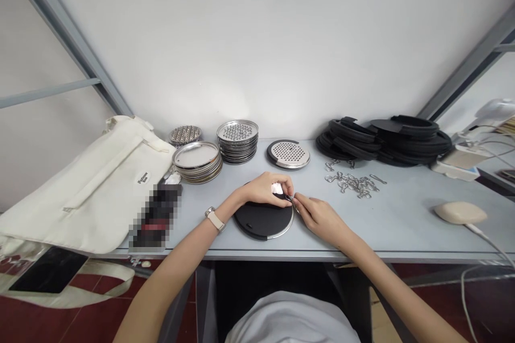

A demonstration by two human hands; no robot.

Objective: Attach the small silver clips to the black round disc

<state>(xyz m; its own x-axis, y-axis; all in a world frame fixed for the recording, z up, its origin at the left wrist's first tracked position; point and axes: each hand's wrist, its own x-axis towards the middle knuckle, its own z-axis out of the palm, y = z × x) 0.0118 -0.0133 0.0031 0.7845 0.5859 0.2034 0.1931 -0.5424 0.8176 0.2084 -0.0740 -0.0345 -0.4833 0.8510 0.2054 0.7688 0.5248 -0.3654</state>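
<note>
A round black disc with a metal rim (263,220) lies on the grey table (402,225) right in front of me. My left hand (265,188) rests on its far edge, fingers curled, pinching a small metal clip at the rim. My right hand (319,215) meets it from the right, fingertips pinched on the same small clip (290,198). A watch sits on my left wrist.
Behind stand stacks of metal rings (197,161) and perforated metal discs (237,140), one assembled disc (288,154), piles of black rings (386,139) and several loose metal clips (354,182). A white bag (88,187) lies left, a beige mouse (460,212) right.
</note>
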